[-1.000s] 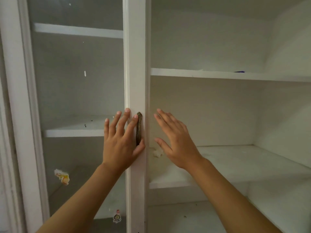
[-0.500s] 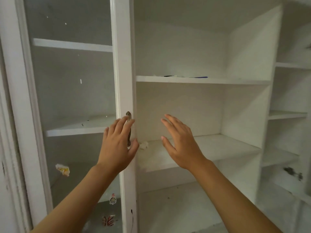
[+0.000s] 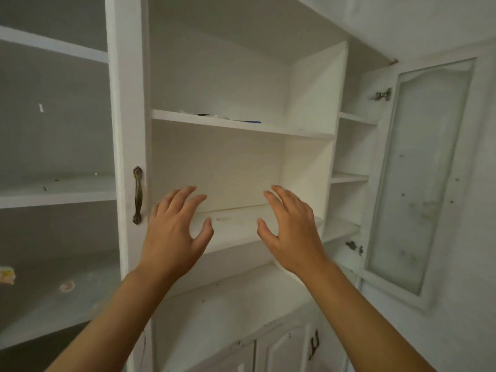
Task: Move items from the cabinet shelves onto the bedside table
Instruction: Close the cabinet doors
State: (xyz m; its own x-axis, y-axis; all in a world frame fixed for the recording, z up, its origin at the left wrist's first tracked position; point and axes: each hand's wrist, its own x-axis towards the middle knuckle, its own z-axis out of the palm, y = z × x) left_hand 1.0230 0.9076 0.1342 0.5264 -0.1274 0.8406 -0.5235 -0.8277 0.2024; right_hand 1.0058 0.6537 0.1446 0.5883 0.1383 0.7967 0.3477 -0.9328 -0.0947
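Hands raised w/ fingers spread, nothing held: left hand [image 3: 171, 234] & right hand [image 3: 292, 232] before open cabinet's middle shelf [image 3: 236, 232].

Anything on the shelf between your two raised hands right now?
In the head view, the shelf between the left hand and right hand shows only a faint oval smudge. The thin dark and blue items lie one shelf higher.

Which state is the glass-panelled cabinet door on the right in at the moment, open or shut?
Open: the right-hand door is swung out, showing its hinges and the narrow shelves behind.
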